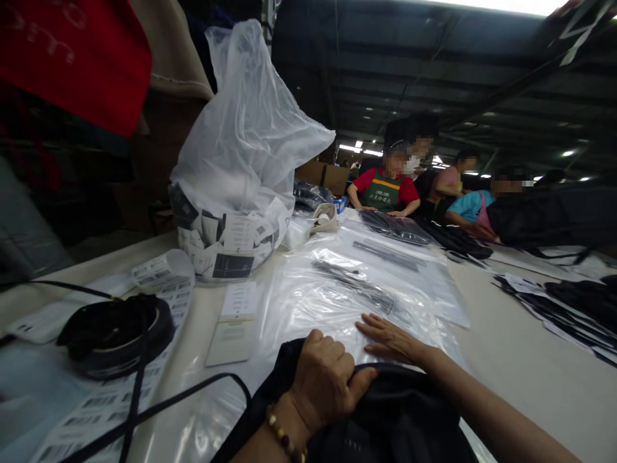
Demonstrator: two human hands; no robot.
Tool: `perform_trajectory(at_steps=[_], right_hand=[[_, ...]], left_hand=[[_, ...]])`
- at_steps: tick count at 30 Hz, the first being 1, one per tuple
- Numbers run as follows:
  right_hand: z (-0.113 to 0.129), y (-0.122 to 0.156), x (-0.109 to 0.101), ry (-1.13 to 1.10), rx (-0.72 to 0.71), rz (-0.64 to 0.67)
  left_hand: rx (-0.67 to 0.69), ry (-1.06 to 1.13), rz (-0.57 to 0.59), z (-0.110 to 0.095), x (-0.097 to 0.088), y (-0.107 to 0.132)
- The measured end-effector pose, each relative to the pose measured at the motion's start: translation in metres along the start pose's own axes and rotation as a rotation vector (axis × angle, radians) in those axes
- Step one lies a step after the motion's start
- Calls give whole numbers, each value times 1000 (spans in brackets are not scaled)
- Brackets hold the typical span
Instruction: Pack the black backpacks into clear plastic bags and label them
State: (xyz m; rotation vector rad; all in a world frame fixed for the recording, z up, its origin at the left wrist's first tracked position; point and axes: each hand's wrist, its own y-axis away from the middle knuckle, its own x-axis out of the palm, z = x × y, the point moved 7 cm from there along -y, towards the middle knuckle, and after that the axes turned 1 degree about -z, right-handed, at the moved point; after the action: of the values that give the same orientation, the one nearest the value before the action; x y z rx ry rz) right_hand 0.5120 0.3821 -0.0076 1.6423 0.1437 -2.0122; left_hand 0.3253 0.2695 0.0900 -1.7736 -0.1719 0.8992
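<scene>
Left hand (324, 373) clenched on black fabric (390, 418); right hand (389, 339) spread over clear plastic (299, 296); tag-filled bag (236, 154) beyond.

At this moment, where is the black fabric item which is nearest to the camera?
In the head view, the black fabric item is at the bottom centre, gripped by the left hand, with the clear plastic just beyond it.
</scene>
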Motion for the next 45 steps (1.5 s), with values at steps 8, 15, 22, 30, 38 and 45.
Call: perform_trajectory(at_steps=[8, 15, 22, 30, 38, 45], right_hand=[[-3, 7, -15, -101, 74, -239], [-9, 8, 2, -345, 145, -290], [-61, 41, -36, -366, 385, -566], [-53, 56, -45, -399, 429, -647], [-50, 71, -59, -464, 392, -679], [-50, 76, -66, -411, 384, -672]], left_hand=[[-37, -11, 23, 8, 6, 3], [-77, -32, 74, 14, 15, 5], [-130, -52, 100, 24, 22, 7], [-342, -90, 662, 41, 51, 13], [-597, -230, 688, 76, 57, 3], [-541, -347, 475, 87, 46, -31]])
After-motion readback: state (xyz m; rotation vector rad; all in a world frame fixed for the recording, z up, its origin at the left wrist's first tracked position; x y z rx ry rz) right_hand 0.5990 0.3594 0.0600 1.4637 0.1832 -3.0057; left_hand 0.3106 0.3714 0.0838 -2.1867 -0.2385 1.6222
